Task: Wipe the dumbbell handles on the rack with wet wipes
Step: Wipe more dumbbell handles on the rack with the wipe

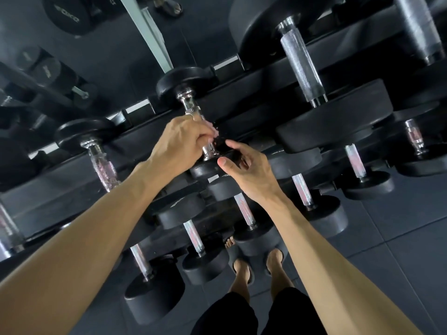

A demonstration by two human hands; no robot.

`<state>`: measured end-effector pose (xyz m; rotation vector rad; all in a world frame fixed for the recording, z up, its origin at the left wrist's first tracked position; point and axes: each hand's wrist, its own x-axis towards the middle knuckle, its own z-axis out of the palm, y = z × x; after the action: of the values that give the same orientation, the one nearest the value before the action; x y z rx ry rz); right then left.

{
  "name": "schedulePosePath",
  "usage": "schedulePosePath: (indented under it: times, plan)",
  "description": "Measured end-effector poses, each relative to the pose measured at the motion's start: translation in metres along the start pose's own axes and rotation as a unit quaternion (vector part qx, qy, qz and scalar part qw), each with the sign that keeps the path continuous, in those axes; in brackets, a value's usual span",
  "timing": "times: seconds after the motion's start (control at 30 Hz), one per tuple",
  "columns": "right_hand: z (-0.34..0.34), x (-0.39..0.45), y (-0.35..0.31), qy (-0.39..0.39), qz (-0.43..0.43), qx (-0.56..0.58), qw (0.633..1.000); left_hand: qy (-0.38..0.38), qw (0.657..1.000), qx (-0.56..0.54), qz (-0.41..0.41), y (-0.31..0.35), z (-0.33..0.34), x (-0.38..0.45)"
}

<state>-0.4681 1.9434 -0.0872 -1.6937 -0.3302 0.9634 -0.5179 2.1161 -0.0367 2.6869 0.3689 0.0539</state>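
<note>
A black dumbbell with a chrome handle (191, 105) lies on the upper shelf of the black rack (242, 93), in the middle of the view. My left hand (179, 141) is curled round that handle, and a pale pink wet wipe (213, 129) shows at its fingertips. My right hand (244, 168) rests on the dumbbell's near black head (205, 169), thumb on the rim and fingers curved over its top. The middle of the handle is hidden under my left hand.
More dumbbells fill the rack: a big one with a knurled handle (300, 66) at upper right, one (101, 163) to the left, several smaller ones (244, 209) on the lower shelves. My sandalled feet (256, 264) stand on the dark tiled floor (399, 238) close to the rack.
</note>
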Motion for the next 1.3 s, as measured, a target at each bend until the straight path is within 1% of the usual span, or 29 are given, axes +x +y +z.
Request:
schedulePosePath:
  times: [0.1, 0.17, 0.23, 0.3, 0.33, 0.37, 0.4, 0.5, 0.53, 0.57, 0.67, 0.73, 0.77, 0.8, 0.83, 0.87, 0.93, 0.97, 1.0, 1.07, 1.2, 1.23, 1.3]
  plan:
    - [0.0, -0.001, 0.001, -0.008, -0.003, 0.005, 1.0, 0.05, 0.998, 0.002, -0.033, -0.004, -0.008, 0.008]
    - [0.0, -0.002, 0.003, -0.01, -0.006, 0.009, 1.0, 0.058, 0.997, -0.006, -0.04, -0.004, -0.007, 0.01]
    - [0.001, -0.002, 0.002, -0.008, -0.006, 0.014, 1.0, 0.019, 1.0, -0.009, -0.017, -0.001, -0.004, 0.004]
    - [0.001, -0.002, 0.0, -0.004, -0.01, 0.011, 1.0, -0.044, 0.999, -0.009, 0.002, 0.003, 0.001, -0.006]
    - [0.0, -0.001, -0.001, -0.002, -0.014, 0.009, 1.0, -0.066, 0.998, -0.012, 0.006, 0.004, 0.003, -0.009]
    - [-0.001, -0.001, -0.001, -0.002, -0.015, 0.006, 1.0, -0.071, 0.997, -0.015, 0.009, 0.004, 0.003, -0.011]
    - [-0.001, -0.001, -0.001, -0.004, -0.014, 0.002, 1.0, -0.06, 0.998, -0.014, 0.013, 0.003, 0.002, -0.009]
    - [-0.003, -0.002, 0.0, -0.016, -0.009, -0.001, 1.0, 0.033, 0.999, -0.002, -0.006, 0.001, -0.006, 0.003]
    - [-0.003, -0.002, 0.001, -0.018, -0.009, 0.001, 1.0, 0.044, 0.999, 0.003, -0.01, -0.001, -0.006, 0.005]
    - [-0.003, -0.002, 0.001, -0.018, -0.009, 0.002, 1.0, 0.031, 0.999, 0.004, -0.005, -0.001, -0.006, 0.004]
    - [-0.002, -0.001, -0.001, -0.01, -0.014, 0.006, 1.0, -0.063, 0.998, -0.01, 0.006, 0.004, 0.0, -0.008]
    - [-0.002, -0.001, -0.001, -0.011, -0.013, 0.001, 1.0, -0.088, 0.996, -0.021, -0.021, 0.005, 0.001, -0.011]
    - [-0.002, 0.0, -0.001, -0.014, -0.014, -0.002, 1.0, -0.088, 0.996, -0.023, -0.026, 0.005, 0.0, -0.01]
    - [-0.003, 0.0, 0.0, -0.019, -0.015, -0.004, 1.0, -0.07, 0.997, -0.023, -0.022, 0.004, -0.002, -0.008]
    - [-0.004, 0.0, 0.001, -0.022, -0.015, -0.006, 1.0, -0.028, 0.999, -0.022, -0.014, -0.001, -0.005, -0.005]
    - [-0.004, 0.0, 0.001, -0.025, -0.015, -0.005, 1.0, 0.037, 0.999, -0.019, -0.017, -0.007, -0.007, 0.0]
    - [-0.003, 0.0, 0.003, -0.024, -0.015, 0.0, 1.0, 0.174, 0.982, -0.008, -0.076, -0.022, -0.01, 0.011]
    - [-0.002, 0.0, 0.004, -0.022, -0.015, 0.003, 1.0, 0.213, 0.971, -0.004, -0.107, -0.026, -0.009, 0.014]
    - [-0.001, 0.0, 0.005, -0.019, -0.014, 0.006, 1.0, 0.228, 0.966, -0.002, -0.119, -0.027, -0.006, 0.015]
    - [0.0, -0.001, 0.005, -0.011, -0.015, 0.004, 1.0, 0.221, 0.97, -0.011, -0.104, -0.025, 0.005, 0.003]
    - [0.004, -0.001, 0.003, 0.016, -0.029, -0.012, 0.999, 0.14, 0.987, -0.043, -0.062, -0.025, 0.021, -0.042]
    - [0.005, -0.002, 0.002, 0.022, -0.031, -0.018, 0.999, 0.132, 0.987, -0.064, -0.066, -0.025, 0.022, -0.048]
    - [0.006, -0.004, 0.0, 0.029, -0.035, -0.028, 0.999, 0.161, 0.973, -0.115, -0.115, -0.019, 0.017, -0.043]
